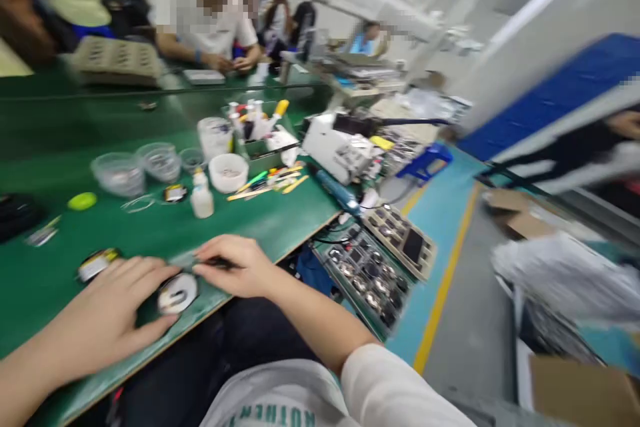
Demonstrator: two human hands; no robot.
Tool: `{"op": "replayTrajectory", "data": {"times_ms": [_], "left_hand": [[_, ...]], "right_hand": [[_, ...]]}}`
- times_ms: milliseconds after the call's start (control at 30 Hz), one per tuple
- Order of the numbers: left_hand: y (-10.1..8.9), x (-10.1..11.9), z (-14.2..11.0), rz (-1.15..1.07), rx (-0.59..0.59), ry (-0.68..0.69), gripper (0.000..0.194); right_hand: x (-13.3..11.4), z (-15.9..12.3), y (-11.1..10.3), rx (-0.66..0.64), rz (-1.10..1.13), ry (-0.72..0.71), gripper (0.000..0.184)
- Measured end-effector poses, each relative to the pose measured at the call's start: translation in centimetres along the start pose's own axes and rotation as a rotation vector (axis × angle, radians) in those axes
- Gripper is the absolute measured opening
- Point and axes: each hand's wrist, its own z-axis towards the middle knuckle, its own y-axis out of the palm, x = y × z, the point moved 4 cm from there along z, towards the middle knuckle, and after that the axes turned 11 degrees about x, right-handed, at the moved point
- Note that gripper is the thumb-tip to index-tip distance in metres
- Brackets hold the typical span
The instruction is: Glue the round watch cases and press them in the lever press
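Note:
My left hand (117,303) lies low over the green bench, its thumb and index finger on either side of a small round part (178,293) with a white, disc-like face, steadying it near the front edge. Just right of that part, my right hand (237,265) is closed in a pinch. Something dark shows between its thumb and fingers, too blurred to name. Another round part (97,265) with a black rim and a white and yellow label rests beyond my left knuckles.
Clear plastic tubs (120,173), a white bowl (229,172) and a small squeeze bottle (202,197) stand farther back. A tool box (265,153) sits behind them. Trays of round parts (367,273) are beyond the bench's right edge. A person (205,20) works opposite.

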Motion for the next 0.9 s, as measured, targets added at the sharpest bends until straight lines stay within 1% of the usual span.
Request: {"op": "replayTrajectory", "data": {"times_ms": [67, 133, 167, 200, 267, 333, 400, 500, 600, 667, 767, 900], "left_hand": [[-0.6, 0.4, 0.3, 0.002, -0.039, -0.026, 0.043], [-1.0, 0.5, 1.1, 0.002, -0.103, -0.019, 0.043], [-1.2, 0.4, 1.4, -0.004, -0.124, -0.007, 0.044], [-1.3, 0.2, 1.6, -0.020, -0.138, 0.001, 0.045], [-1.4, -0.3, 1.8, -0.032, -0.123, 0.016, 0.048], [-1.4, -0.6, 1.6, -0.040, -0.109, 0.026, 0.047], [-1.3, -0.6, 1.5, -0.047, -0.107, 0.029, 0.046], [-1.2, -0.5, 1.5, -0.050, -0.116, 0.023, 0.045], [-1.1, -0.3, 1.6, -0.048, -0.120, 0.018, 0.042], [-1.0, -0.3, 1.6, -0.038, -0.097, 0.003, 0.042], [-1.0, -0.2, 1.6, -0.019, -0.070, -0.018, 0.042], [-0.8, -0.1, 1.6, -0.034, -0.094, -0.014, 0.039]], "right_hand": [[-0.5, -0.2, -0.4, 0.095, 0.186, 0.107, 0.013], [-1.2, -0.1, -0.3, 0.094, 0.267, 0.155, 0.010], [-1.6, 0.1, -0.2, 0.079, 0.266, 0.135, 0.011], [-2.0, 0.4, 0.0, 0.035, 0.245, 0.102, 0.014], [-2.3, 0.8, 0.6, -0.037, 0.220, 0.073, 0.017], [-2.2, 0.8, 1.3, -0.097, 0.213, 0.103, 0.018], [-1.9, 0.5, 1.8, -0.127, 0.212, 0.147, 0.018], [-1.9, 0.0, 2.2, -0.128, 0.207, 0.160, 0.022], [-2.1, 0.0, 2.3, -0.150, 0.182, 0.117, 0.025], [-2.2, 0.1, 2.4, -0.165, 0.160, 0.092, 0.026], [-2.1, 0.1, 2.5, -0.158, 0.142, 0.086, 0.028], [-2.0, -0.3, 2.6, -0.132, 0.121, 0.071, 0.031]]}}
